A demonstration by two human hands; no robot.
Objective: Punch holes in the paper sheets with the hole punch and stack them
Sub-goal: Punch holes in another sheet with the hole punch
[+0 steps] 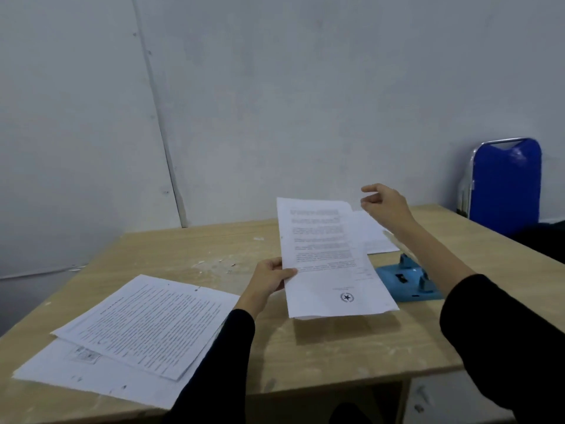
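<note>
- Worktop: pale wooden table [336, 356], scuffed, with white specks.
- Near-left corner: loose stack of printed sheets [143, 325] lying flat. The top sheets are skewed over a larger bottom layer that reaches the near edge.
- Both arms are in black sleeves [504, 332].
- Left hand [269, 280]: over the middle of the table, gripping the held sheets [330, 264] at their left long edge, thumb on top and fingers underneath.
- Held sheets: a thin bundle lifted off the table, shadow on the wood below. The printed side faces up, with a round star stamp near the near end.
- Hole punch [409, 280]: blue, sitting on the table toward the right edge, just right of the held sheets. Their right edge overlaps it in view, so contact can't be judged. The right forearm crosses above it.
- Small paper scraps [220, 264] lie mid-table, left of the left hand.
- Right hand [385, 206]: raised above the far part of the table, fingers loosely curled, thumb and forefinger apart, holding nothing.
- More sheets [373, 234] lie flat near the far edge, under that hand and partly behind the held bundle.
- Past the far-right corner: a blue folded chair [504, 185] leaning against the grey wall.
</note>
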